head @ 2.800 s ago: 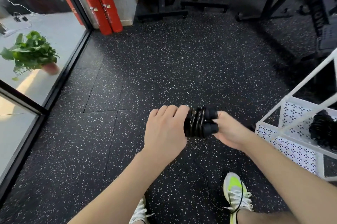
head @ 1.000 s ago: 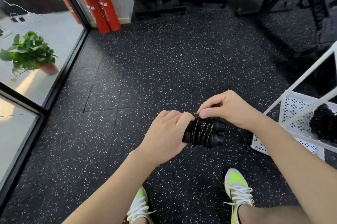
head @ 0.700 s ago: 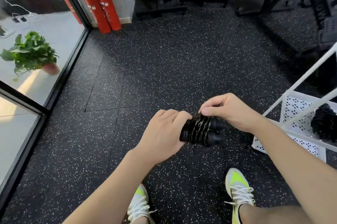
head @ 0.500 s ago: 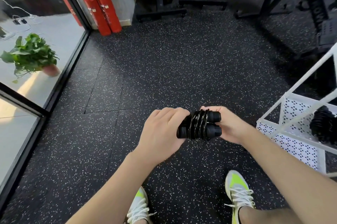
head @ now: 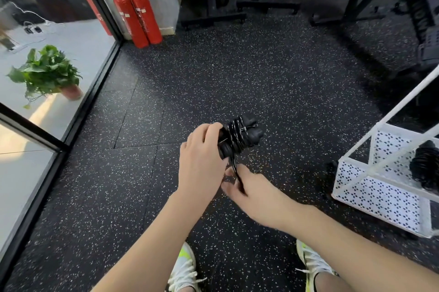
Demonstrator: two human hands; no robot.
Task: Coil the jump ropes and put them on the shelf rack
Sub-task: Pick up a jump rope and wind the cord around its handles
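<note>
- The left hand [head: 200, 163] grips a black jump rope [head: 238, 136]. Its fingers are curled round the two handles, which lie side by side.
- The rope cord is wound many times round the handles, so it makes a fat bundle. The bundle is held up in the air, above the floor [head: 237, 73].
- One loose bit of cord [head: 235, 168] hangs down from the bundle to the right hand [head: 251, 194].
- The right hand sits just below the bundle and close to the left hand. Its fingers are bent and seem to pinch the cord, but the fingertips are blurry, so this is hard to be sure of.
- A white shelf rack [head: 380, 199] stands on the floor to the right. Its sides have lots of little holes.
- Another black rope bundle [head: 425, 165] already lies in the rack's tray.
- The floor is black with small white specks.
- Two red fire extinguishers [head: 136, 16] stand by the wall at the back.
- A green plant [head: 46, 73] in a pot sits behind the glass on the left.
- Two shoes [head: 313, 263] with white laces and bits of yellow show at the bottom.
</note>
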